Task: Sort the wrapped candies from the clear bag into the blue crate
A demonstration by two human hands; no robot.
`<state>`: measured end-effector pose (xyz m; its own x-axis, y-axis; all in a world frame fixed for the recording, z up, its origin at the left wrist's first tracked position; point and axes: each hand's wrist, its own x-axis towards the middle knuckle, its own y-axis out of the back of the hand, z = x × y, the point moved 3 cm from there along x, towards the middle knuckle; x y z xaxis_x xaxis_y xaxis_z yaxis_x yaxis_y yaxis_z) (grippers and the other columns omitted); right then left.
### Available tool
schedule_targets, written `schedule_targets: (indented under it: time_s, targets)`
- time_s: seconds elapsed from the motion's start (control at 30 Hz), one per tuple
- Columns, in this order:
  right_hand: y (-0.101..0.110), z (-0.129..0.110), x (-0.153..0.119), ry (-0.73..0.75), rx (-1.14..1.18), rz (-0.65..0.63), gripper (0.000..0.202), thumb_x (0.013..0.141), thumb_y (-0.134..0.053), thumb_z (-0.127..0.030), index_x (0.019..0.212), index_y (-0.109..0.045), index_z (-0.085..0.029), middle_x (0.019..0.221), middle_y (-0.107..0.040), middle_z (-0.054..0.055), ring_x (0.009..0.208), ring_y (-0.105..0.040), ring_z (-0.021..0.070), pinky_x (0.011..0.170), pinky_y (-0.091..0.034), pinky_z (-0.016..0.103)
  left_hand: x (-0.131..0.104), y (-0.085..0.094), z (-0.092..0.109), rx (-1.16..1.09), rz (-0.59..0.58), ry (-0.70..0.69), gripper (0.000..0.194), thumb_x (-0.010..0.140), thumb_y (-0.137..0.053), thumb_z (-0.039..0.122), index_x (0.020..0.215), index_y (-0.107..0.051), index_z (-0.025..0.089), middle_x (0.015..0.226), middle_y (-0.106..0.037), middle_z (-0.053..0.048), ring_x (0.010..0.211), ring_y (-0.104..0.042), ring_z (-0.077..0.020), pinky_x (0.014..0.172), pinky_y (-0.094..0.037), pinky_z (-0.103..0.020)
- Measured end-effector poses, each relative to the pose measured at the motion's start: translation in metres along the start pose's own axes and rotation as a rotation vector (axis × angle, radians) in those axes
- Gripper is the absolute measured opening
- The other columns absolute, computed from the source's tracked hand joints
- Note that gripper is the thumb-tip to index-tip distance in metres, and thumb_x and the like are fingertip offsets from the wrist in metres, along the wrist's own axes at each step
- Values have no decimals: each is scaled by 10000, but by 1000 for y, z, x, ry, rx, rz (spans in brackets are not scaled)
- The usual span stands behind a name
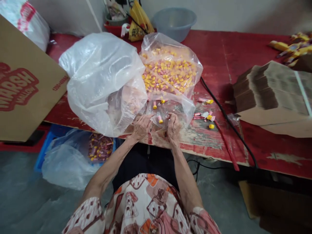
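Note:
My left hand (142, 127) is at the table's front edge, its fingers bent together beside the clear plastic. Opposite it, my right hand (174, 127) is closed, with fingertips curled in; whatever either hand pinches is too small to make out. Between them lies a small pink tube with a yellow cap (160, 118), and another capped tube (154, 104) is just behind. A clear bag (195, 70) full of such yellow-and-pink pieces lies open toward my hands. The large, puffed-up translucent bag (102, 71) is left of it, close to my left hand.
Loose tubes and caps (211, 126) lie right of my hand, near a red strip (226, 146) and black cable (224, 113). Stacked cardboard (273, 97) stands right, a marshmallow carton (26, 84) left. A grey basin (174, 22) is behind; a blue crate (46, 144) sits below.

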<state>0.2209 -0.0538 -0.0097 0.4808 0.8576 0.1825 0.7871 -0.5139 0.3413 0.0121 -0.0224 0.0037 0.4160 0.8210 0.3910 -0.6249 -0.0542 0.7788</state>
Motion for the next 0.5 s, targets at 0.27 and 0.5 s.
schedule_targets:
  time_s: [0.27,0.5]
  targets:
    - [0,8,0,11,-23,-41,473,1153,-393,-519,1232,-736,-204,1012,-772,75,909,-704,212,886,-555,333,-8,3,0,-18,103,44,384,1167,-494,359,1437,-708,191,1241,-791,-163,1138,-751,-296,1077,-599,-457]
    - [-2,15,1,30,-17,-15,378,1103,-464,-421,1311,-701,-213,1003,-774,60,883,-708,219,852,-555,342,-5,3,-2,-239,204,167,384,1186,-486,435,1424,-684,207,1130,-779,-80,894,-723,-192,905,-620,-337]
